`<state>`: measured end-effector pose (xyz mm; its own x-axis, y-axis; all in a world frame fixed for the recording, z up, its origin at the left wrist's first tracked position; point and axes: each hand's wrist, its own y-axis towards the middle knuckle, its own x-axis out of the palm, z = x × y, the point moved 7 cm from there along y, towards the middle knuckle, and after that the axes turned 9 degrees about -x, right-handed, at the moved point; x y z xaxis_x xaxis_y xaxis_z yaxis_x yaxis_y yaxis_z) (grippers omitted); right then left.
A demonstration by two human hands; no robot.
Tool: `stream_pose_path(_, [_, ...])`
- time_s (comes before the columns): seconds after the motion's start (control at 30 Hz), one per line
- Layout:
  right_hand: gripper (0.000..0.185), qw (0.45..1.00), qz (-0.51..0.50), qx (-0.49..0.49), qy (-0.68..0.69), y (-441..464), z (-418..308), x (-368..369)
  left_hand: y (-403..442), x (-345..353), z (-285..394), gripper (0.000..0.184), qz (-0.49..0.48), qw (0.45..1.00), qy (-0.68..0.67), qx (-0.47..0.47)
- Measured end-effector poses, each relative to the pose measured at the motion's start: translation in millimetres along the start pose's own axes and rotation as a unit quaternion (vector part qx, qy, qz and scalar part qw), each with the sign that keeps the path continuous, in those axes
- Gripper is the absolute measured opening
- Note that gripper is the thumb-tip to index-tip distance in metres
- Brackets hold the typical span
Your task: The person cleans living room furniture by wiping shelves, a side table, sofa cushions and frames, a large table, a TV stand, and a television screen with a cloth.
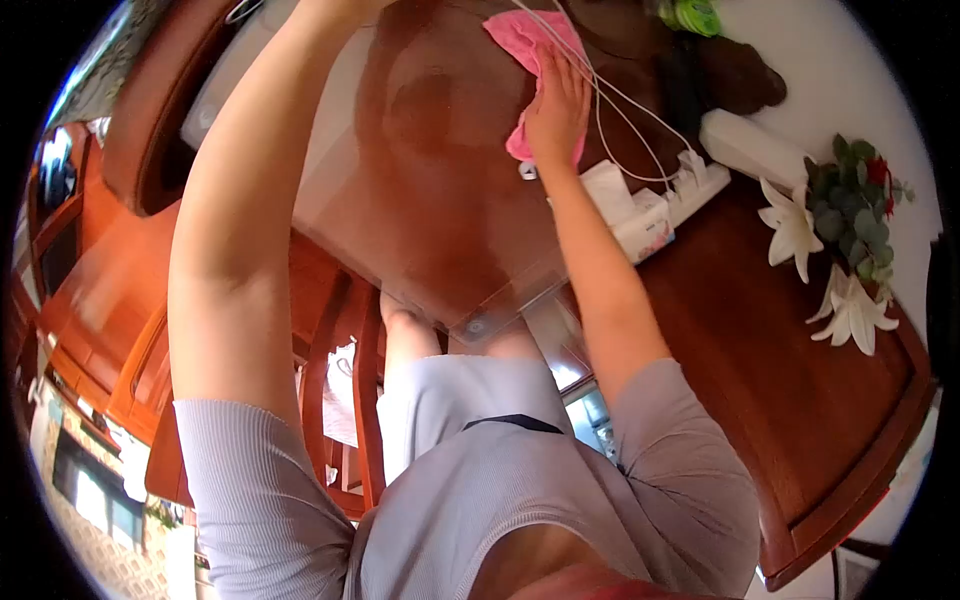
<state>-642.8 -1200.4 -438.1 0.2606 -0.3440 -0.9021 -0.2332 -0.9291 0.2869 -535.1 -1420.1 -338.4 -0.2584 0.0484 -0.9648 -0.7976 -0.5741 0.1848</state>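
My right hand [558,108] lies flat on a pink cloth [515,38], its fingers stretched out and pointing away from me. The cloth rests on the brown tabletop [430,190], which has a clear, glossy cover. Beside the wrist is a small white object [528,171] that I cannot make out. White cables [620,95] run close to the right of the hand and over part of the cloth. My left arm [245,190] reaches up to the top edge, where the hand is cut off from view.
A white power strip [703,187] with plugs and a pack of tissues [640,228] sit right of my forearm. Beyond are a white oblong object [757,146], white lilies [790,228] with green leaves, and a green item [697,15]. Wooden chairs [135,320] stand at left.
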Motion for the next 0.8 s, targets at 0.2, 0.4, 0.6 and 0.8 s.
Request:
stream_pose_path(0.2, [0.056, 0.949, 0.159, 0.27, -0.032, -36, 43, -20, -29, 43, 0, 0.012, -0.001, 0.991, -0.029, -0.13])
stream_pose_path(0.4, [0.05, 0.926, 0.19, 0.318, -0.077, -9, 100, -25, -47, 52, 10, 0.017, 0.028, 0.995, -0.007, -0.098])
stream_pose_path(0.6, [0.048, 0.949, 0.12, 0.271, -0.105, -2, 91, -24, -55, 39, 26, 0.024, -0.062, 0.989, -0.069, -0.119])
stream_pose_path(0.8, [0.042, 0.97, 0.07, 0.2, -0.119, -51, -45, 15, -101, 34, 42, 0.056, 0.02, 0.993, -0.111, -0.019])
